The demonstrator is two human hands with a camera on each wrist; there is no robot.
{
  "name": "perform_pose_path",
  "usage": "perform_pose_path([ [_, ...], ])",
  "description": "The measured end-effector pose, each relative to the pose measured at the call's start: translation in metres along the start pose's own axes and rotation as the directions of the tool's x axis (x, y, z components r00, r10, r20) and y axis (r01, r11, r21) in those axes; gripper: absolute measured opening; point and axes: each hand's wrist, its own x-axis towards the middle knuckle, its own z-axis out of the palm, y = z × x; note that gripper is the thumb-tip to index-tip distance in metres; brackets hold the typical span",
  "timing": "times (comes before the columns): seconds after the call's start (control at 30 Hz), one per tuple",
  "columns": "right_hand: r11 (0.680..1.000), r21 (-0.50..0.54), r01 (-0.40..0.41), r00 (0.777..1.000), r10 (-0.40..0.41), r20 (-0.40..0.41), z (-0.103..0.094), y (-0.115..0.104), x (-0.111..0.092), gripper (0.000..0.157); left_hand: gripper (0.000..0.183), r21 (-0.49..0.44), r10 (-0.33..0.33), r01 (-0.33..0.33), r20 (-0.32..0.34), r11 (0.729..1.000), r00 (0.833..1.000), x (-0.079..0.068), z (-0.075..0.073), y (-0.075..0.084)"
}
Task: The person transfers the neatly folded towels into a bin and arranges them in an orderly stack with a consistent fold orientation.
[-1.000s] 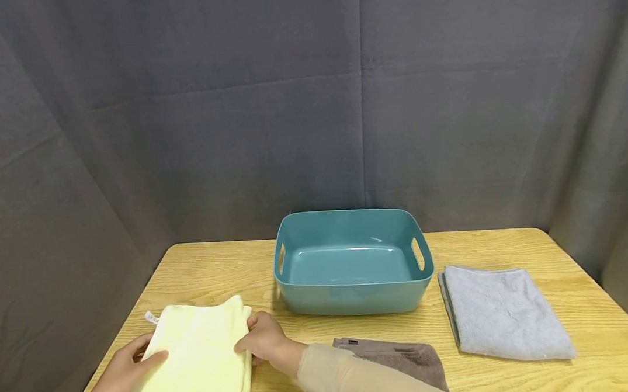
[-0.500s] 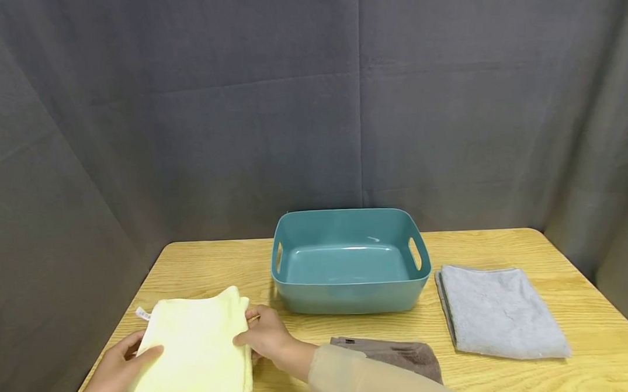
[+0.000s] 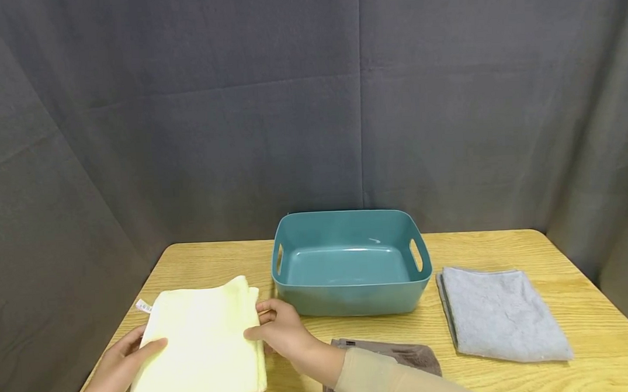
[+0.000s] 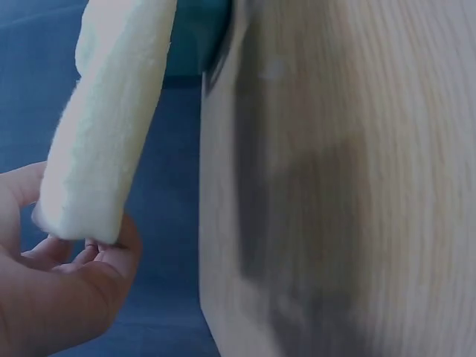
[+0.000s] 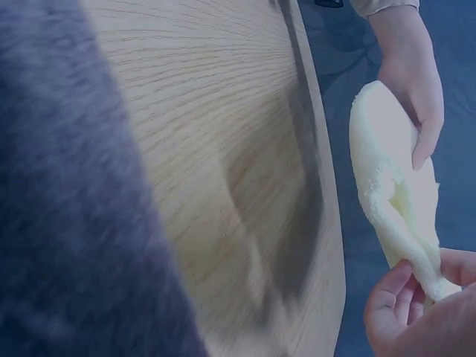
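Observation:
A folded pale yellow towel (image 3: 202, 347) hangs above the front left of the table, a white tag (image 3: 143, 306) at its far left corner. My left hand (image 3: 122, 365) grips the towel's left edge, thumb on top and fingers underneath. On the opposite edge, my right hand (image 3: 294, 340) pinches the folded layers between thumb and fingers. The left wrist view shows the towel's thick folded side (image 4: 111, 134) held off the wood. From the right wrist, its layers (image 5: 394, 201) sag a little between both hands, and a shadow lies on the table below.
A teal basin (image 3: 352, 299) with handle slots stands at the middle of the wooden table (image 3: 217, 264). To its right lies a folded light grey towel (image 3: 509, 316). A brown towel (image 3: 405, 356) at the front is partly hidden under my right sleeve. Dark curtains (image 3: 311, 132) hang behind.
Both hands have raised the yellow towel and carried it slightly away from me and to the right. The basin and the other towels stay in place.

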Motion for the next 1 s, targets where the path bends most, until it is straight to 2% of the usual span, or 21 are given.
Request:
perform_pose_path([
  [0.23,1.0,0.01,0.03,0.999,-0.03,0.018,-0.024,-0.007,-0.009,0.042,0.068,-0.016,0.032,-0.033,-0.029,0.999,0.999,-0.009,0.011,0.02],
  [0.5,1.0,-0.012,0.029,0.999,-0.028,0.029,-0.053,-0.018,-0.022,0.042,0.065,-0.098,0.047,-0.047,-0.004,0.994,0.999,-0.014,0.029,0.038],
  [0.7,0.999,-0.02,0.028,0.999,-0.028,0.023,-0.074,-0.022,-0.028,0.047,0.064,-0.1,0.105,-0.104,0.008,0.99,0.994,-0.017,0.043,0.052],
  [1.0,1.0,0.001,0.005,1.0,-0.005,0.002,-0.101,-0.025,-0.037,0.048,0.058,-0.207,0.184,-0.174,0.03,0.963,0.982,-0.018,0.066,0.066],
])
